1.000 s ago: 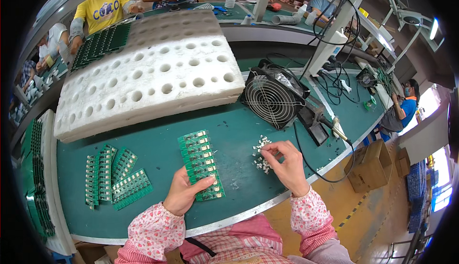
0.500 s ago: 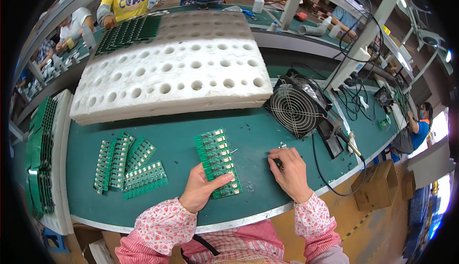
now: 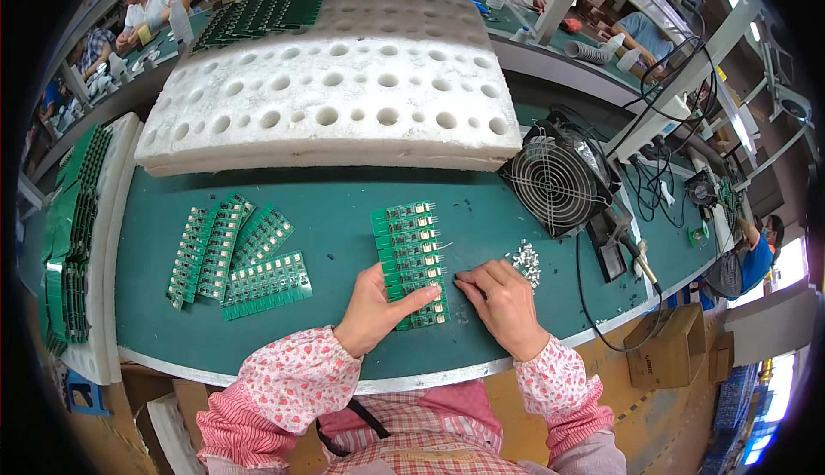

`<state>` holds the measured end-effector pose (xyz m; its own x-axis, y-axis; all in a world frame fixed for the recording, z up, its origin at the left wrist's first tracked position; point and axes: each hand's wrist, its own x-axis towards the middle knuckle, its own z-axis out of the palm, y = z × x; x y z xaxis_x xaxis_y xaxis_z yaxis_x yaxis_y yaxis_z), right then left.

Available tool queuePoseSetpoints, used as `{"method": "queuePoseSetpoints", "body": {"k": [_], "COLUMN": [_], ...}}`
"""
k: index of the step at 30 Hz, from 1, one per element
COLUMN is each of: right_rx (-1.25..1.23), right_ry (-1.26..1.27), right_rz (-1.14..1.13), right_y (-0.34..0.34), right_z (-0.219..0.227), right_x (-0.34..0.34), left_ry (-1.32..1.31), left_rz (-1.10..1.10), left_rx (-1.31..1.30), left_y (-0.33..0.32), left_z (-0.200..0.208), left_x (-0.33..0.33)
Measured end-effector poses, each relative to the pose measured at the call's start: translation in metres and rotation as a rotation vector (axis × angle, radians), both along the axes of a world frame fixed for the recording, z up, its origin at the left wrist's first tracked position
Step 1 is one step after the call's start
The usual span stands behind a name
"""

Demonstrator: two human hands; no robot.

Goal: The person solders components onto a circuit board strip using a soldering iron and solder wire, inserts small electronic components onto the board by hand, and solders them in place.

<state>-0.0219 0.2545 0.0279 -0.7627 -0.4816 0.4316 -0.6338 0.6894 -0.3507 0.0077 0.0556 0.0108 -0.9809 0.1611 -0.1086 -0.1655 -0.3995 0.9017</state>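
Note:
My left hand (image 3: 382,310) grips the lower end of a green circuit board strip (image 3: 407,247), thumb on top. The strip is upright in view, with white square parts down its face and thin wire leads along its right edge. Just right of it, my right hand (image 3: 505,310) is closed in a pinch near the strip's edge. A small dark bit shows at its fingertips, too small to name exactly. Beyond that hand lies a pile of small white parts (image 3: 526,262). To the left, several similar board strips (image 3: 268,284) overlap on the green table.
A white foam block (image 3: 331,144) with holes spans the back, boards (image 3: 262,19) standing on it. More boards (image 3: 70,243) fill foam at the left. On the right are a fan (image 3: 554,178), a soldering iron (image 3: 638,258) and its cord. Co-workers sit opposite.
My right hand has moved left, from beside the white parts to the board strip's edge, uncovering the pile. The view has shifted; my left hand still grips the strip.

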Motion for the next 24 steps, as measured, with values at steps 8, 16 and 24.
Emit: {"method": "queuePoseSetpoints", "body": {"k": [8, 16, 24], "right_rx": [-0.145, -0.883, -0.995], "right_ry": [-0.164, -0.961, -1.159], "right_rz": [-0.026, -0.084, 0.062], "right_y": [0.004, -0.008, -0.018], "right_z": [-0.001, -0.001, -0.001], "right_x": [0.004, 0.011, 0.007], "left_ry": [0.005, 0.018, -0.088], "left_rz": [0.007, 0.020, -0.010], "left_rx": [-0.014, -0.005, 0.079], "left_y": [-0.001, -0.001, -0.003], "left_z": [0.002, -0.003, 0.003], "left_x": [0.000, 0.001, -0.004]}}
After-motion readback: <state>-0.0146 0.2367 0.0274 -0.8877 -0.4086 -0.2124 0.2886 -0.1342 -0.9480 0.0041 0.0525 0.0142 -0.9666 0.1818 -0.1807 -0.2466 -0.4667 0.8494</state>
